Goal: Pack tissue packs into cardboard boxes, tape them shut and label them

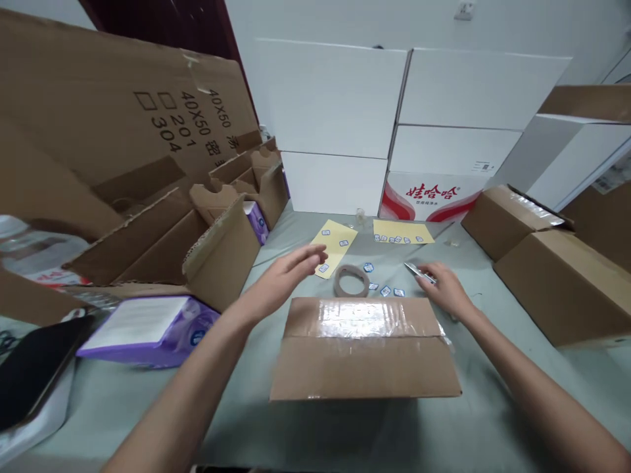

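Observation:
A taped brown cardboard box (365,368) stands on the cloth-covered table in front of me, with shiny clear tape along its top seam. Past its right rear corner, my right hand (446,289) is closed around a slim silver utility knife (419,272), its tip pointing away to the left. My left hand (283,276) hovers left of the box with fingers stretched out, holding nothing. Near its fingertips lies a yellow sheet (340,249) bearing small blue-edged stickers. A roll of tape (351,281) rests just behind the box, beside several loose stickers (385,291).
Another yellow sheet (401,231) with stickers lies farther back. White boxes (340,98) are stacked behind the table. Brown cartons (566,276) stand at right. Open cartons (227,243) and a purple tissue pack (148,328) are at left, near a black device (39,368).

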